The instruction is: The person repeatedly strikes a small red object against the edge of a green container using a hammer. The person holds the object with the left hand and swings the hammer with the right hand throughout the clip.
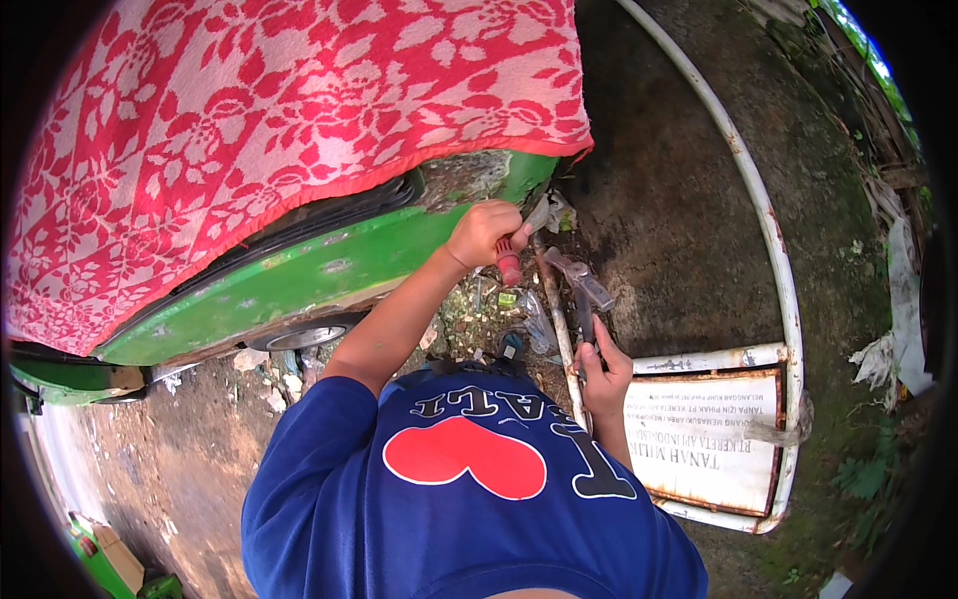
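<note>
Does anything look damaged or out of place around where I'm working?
Yes. The green painted metal car panel has pale scuffed spots and a mottled grey patch beyond the bare left hand, breaking up its green finish. The curved white metal tube shows brown, rust-like stains, and crumpled clear plastic litter lies on the ground.

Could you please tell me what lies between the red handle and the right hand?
In the head view, a pale pole crosses between the red handle and the right hand; crumpled plastic lies left of it.
</note>
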A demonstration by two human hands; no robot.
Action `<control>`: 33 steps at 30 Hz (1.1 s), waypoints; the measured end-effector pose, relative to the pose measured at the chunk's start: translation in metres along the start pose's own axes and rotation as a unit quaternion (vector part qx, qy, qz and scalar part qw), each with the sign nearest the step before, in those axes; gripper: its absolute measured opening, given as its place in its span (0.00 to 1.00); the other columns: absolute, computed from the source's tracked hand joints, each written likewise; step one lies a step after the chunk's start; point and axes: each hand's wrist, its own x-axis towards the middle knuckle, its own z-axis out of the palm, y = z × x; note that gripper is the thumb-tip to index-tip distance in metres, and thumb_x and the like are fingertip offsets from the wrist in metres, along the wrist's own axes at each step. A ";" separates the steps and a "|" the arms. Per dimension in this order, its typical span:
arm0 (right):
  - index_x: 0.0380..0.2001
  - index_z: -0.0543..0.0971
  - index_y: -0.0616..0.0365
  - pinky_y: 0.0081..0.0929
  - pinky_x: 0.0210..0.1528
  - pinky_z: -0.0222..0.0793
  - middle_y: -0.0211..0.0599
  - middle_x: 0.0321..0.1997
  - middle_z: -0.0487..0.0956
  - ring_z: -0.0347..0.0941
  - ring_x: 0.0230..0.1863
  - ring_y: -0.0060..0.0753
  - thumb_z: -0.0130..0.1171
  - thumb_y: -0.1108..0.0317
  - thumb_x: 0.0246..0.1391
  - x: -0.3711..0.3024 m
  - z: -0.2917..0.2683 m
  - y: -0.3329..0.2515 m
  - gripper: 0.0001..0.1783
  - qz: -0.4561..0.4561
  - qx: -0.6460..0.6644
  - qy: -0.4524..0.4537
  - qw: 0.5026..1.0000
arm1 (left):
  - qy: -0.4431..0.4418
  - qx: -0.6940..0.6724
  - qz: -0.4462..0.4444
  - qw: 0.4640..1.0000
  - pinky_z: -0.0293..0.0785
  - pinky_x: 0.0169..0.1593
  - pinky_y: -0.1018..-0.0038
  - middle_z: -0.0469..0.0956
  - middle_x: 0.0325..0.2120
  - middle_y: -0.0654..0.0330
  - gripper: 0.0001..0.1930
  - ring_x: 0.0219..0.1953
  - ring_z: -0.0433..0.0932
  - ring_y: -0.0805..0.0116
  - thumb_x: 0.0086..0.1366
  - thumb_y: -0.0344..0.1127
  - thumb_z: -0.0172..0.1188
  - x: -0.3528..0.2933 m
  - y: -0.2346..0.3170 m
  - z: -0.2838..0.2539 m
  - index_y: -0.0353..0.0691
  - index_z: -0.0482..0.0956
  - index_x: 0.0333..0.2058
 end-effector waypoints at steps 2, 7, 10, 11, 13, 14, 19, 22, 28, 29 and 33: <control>0.56 0.74 0.67 0.17 0.27 0.65 0.34 0.30 0.80 0.68 0.23 0.17 0.56 0.76 0.58 0.001 0.000 -0.001 0.21 -0.001 0.000 -0.003 1.000 | 0.003 -0.001 -0.003 1.000 0.66 0.25 0.62 0.64 0.14 0.55 0.16 0.18 0.67 0.54 0.55 0.28 0.60 0.001 0.001 -0.001 0.37 0.62 0.15; 0.56 0.74 0.66 0.17 0.28 0.66 0.35 0.32 0.81 0.68 0.24 0.17 0.56 0.77 0.58 0.002 0.001 -0.002 0.21 -0.002 -0.007 -0.009 1.000 | 0.005 -0.010 0.002 1.000 0.66 0.25 0.61 0.64 0.14 0.55 0.16 0.18 0.67 0.54 0.54 0.28 0.60 0.005 0.003 -0.002 0.37 0.62 0.15; 0.56 0.74 0.66 0.17 0.28 0.67 0.36 0.33 0.81 0.68 0.24 0.17 0.56 0.77 0.58 0.003 0.001 -0.002 0.21 0.005 -0.008 -0.010 1.000 | 0.005 -0.016 0.001 1.000 0.66 0.24 0.61 0.63 0.13 0.55 0.16 0.17 0.67 0.54 0.54 0.28 0.60 0.006 0.001 -0.001 0.37 0.62 0.14; 0.56 0.74 0.66 0.17 0.28 0.67 0.36 0.33 0.81 0.68 0.24 0.17 0.56 0.77 0.58 0.003 0.001 -0.003 0.21 0.006 -0.006 -0.010 1.000 | 0.005 -0.018 0.000 1.000 0.66 0.24 0.61 0.63 0.13 0.55 0.16 0.17 0.66 0.54 0.54 0.28 0.60 0.006 0.001 -0.001 0.37 0.62 0.14; 0.56 0.74 0.66 0.17 0.28 0.67 0.36 0.33 0.81 0.68 0.24 0.17 0.56 0.77 0.58 0.004 0.001 -0.004 0.21 0.008 -0.006 -0.009 1.000 | 0.007 -0.020 0.001 1.000 0.65 0.24 0.61 0.63 0.13 0.55 0.16 0.17 0.66 0.54 0.55 0.28 0.60 0.006 0.000 0.000 0.37 0.62 0.14; 0.56 0.74 0.66 0.17 0.28 0.67 0.36 0.33 0.81 0.68 0.24 0.17 0.56 0.77 0.58 0.003 0.001 -0.005 0.21 0.010 -0.008 -0.008 1.000 | 0.008 -0.021 0.002 1.000 0.65 0.23 0.61 0.63 0.13 0.55 0.16 0.17 0.66 0.54 0.55 0.28 0.60 0.006 0.000 0.001 0.37 0.62 0.14; 0.56 0.74 0.66 0.17 0.28 0.67 0.36 0.33 0.81 0.69 0.24 0.17 0.56 0.77 0.58 0.003 0.001 -0.003 0.21 0.008 -0.009 -0.003 1.000 | 0.002 -0.019 -0.013 1.000 0.65 0.23 0.61 0.63 0.14 0.55 0.16 0.17 0.66 0.54 0.55 0.28 0.60 0.006 -0.001 0.001 0.37 0.62 0.15; 0.55 0.75 0.66 0.18 0.28 0.67 0.36 0.31 0.80 0.69 0.24 0.18 0.56 0.77 0.57 0.003 0.003 -0.010 0.21 -0.009 -0.011 0.009 1.000 | 0.000 -0.014 -0.022 1.000 0.64 0.24 0.61 0.63 0.14 0.54 0.17 0.18 0.67 0.53 0.56 0.29 0.60 0.009 -0.001 0.002 0.37 0.62 0.15; 0.54 0.75 0.65 0.20 0.29 0.67 0.37 0.28 0.78 0.70 0.24 0.24 0.58 0.79 0.55 0.016 0.009 -0.034 0.21 -0.212 -0.048 -0.005 0.976 | 0.007 -0.024 -0.066 0.997 0.65 0.24 0.61 0.64 0.14 0.54 0.16 0.18 0.67 0.52 0.59 0.30 0.60 0.021 0.000 0.002 0.37 0.63 0.17; 0.54 0.75 0.65 0.20 0.29 0.67 0.37 0.28 0.78 0.70 0.24 0.25 0.58 0.80 0.55 0.020 0.010 -0.034 0.21 -0.215 -0.108 -0.023 0.970 | 0.007 -0.026 -0.080 0.996 0.65 0.24 0.61 0.64 0.14 0.54 0.16 0.18 0.67 0.52 0.59 0.30 0.60 0.021 0.002 0.002 0.37 0.64 0.17; 0.55 0.74 0.65 0.20 0.29 0.66 0.39 0.29 0.77 0.69 0.26 0.24 0.57 0.80 0.55 0.025 0.012 -0.032 0.22 -0.154 -0.096 -0.007 0.983 | 0.030 -0.049 -0.081 0.995 0.61 0.22 0.64 0.60 0.13 0.54 0.17 0.16 0.62 0.54 0.58 0.28 0.60 0.032 0.002 0.005 0.37 0.61 0.16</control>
